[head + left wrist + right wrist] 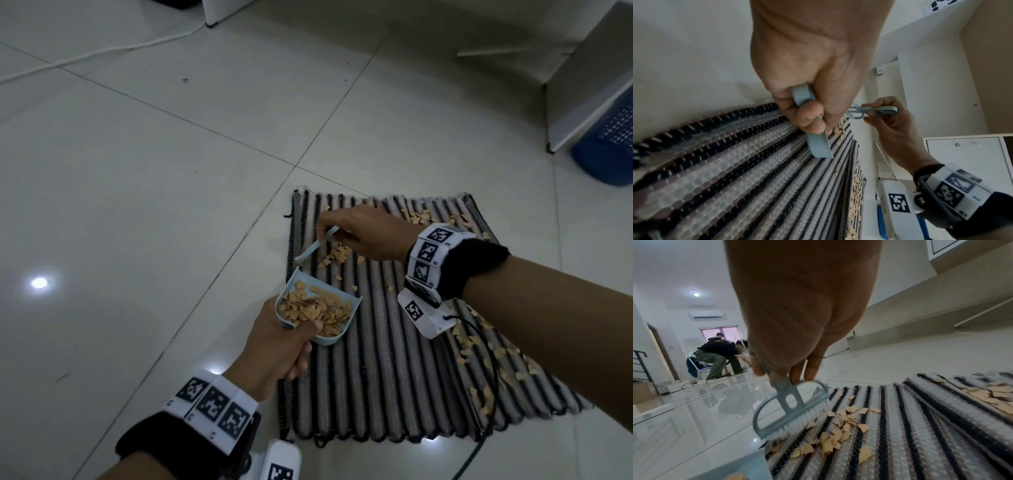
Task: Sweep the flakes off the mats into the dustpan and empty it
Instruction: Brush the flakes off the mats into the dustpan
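Observation:
A striped grey-and-black mat (387,370) lies on the tiled floor, with tan flakes (337,255) scattered over it. My left hand (281,346) grips the handle of a light blue dustpan (294,284), which is heaped with flakes and sits at the mat's left edge. My right hand (359,233) pinches the handle of a small light blue brush (317,245). In the right wrist view the brush (789,408) has its white bristles down on the mat (920,426) beside a cluster of flakes (840,428). More flakes (493,359) lie along the mat's right side.
A blue perforated basket (606,144) stands at the far right under a white furniture panel (589,78). A white cable (102,51) runs across the floor at the back left. A black cord (479,445) trails from my right wrist. Another person (719,356) bends over far off.

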